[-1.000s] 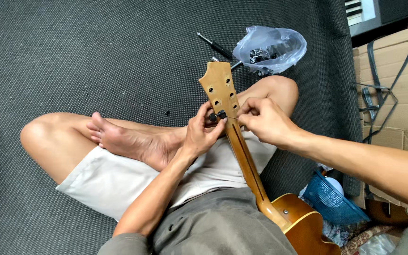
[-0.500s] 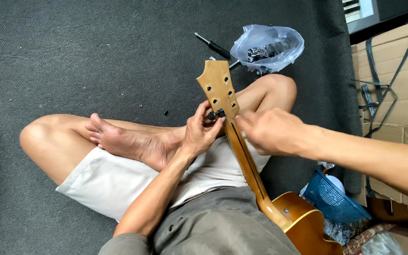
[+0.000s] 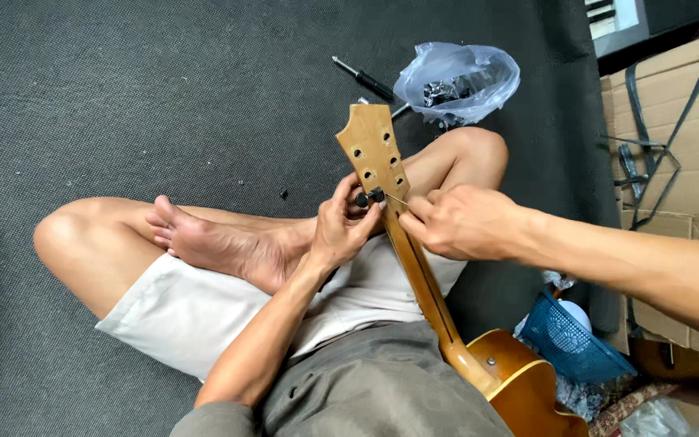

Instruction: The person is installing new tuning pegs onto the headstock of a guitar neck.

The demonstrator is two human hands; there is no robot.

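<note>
1. Left hand: fingers curled, thumb and fingertips pinched on a small black tuning peg at the left edge of the headstock; forearm rises from the lap.
2. Right hand: closed, fingertips pressed to the right edge of the guitar neck just below the headstock; whether it pinches a thin part there cannot be told. The forearm enters from the right edge.
3. Guitar: neck lies across the crossed legs, headstock pointing away from the person, its bare peg holes visible; the amber body rests at lower right.
4. Clear plastic bag, crumpled, holding dark parts, lies on the grey carpet just beyond the headstock; a black-handled tool lies beside it.
5. Brown cardboard box with black straps stands at right; a blue mesh basket sits below it, near the guitar body.
6. Compared with half a second earlier, both hands keep their places at the peg; the right hand's fingers have moved closer against the neck.
</note>
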